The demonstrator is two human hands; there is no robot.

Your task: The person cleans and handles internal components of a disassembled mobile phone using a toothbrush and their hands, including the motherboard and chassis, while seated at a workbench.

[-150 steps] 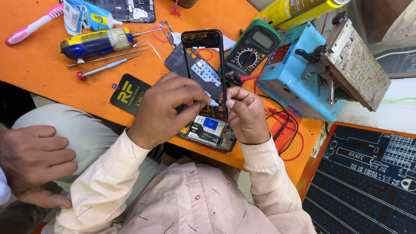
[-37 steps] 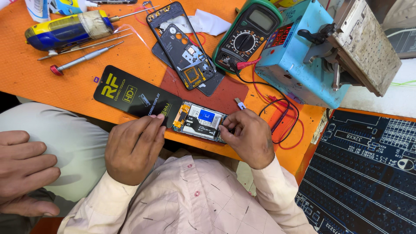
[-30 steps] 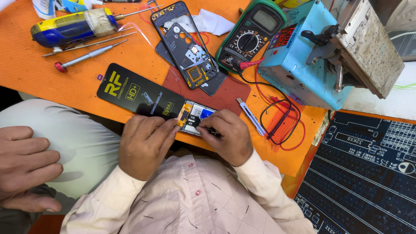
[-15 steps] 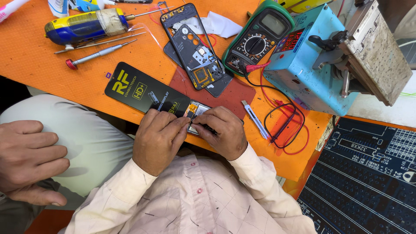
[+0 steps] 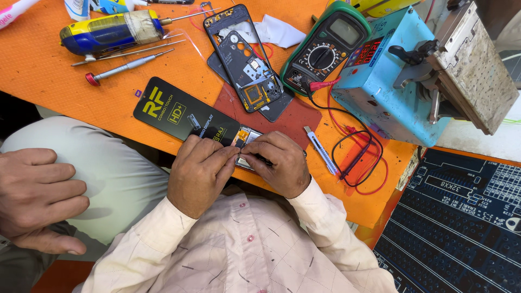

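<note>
At the near edge of the orange surface [image 5: 38, 65], the left hand [image 5: 198, 171] and the right hand [image 5: 279, 163] meet over a small phone board [image 5: 247, 142], mostly hidden beneath them. Left fingertips pinch at the board's edge; the right hand pinches what seems to be a thin dark tool against it, though the view is too crowded to be sure. A black display panel [image 5: 182, 111] lies touching the left hand. Farther back rest an open phone frame [image 5: 244, 59], a green multimeter [image 5: 325, 46] and a blue machine [image 5: 396, 81].
</note>
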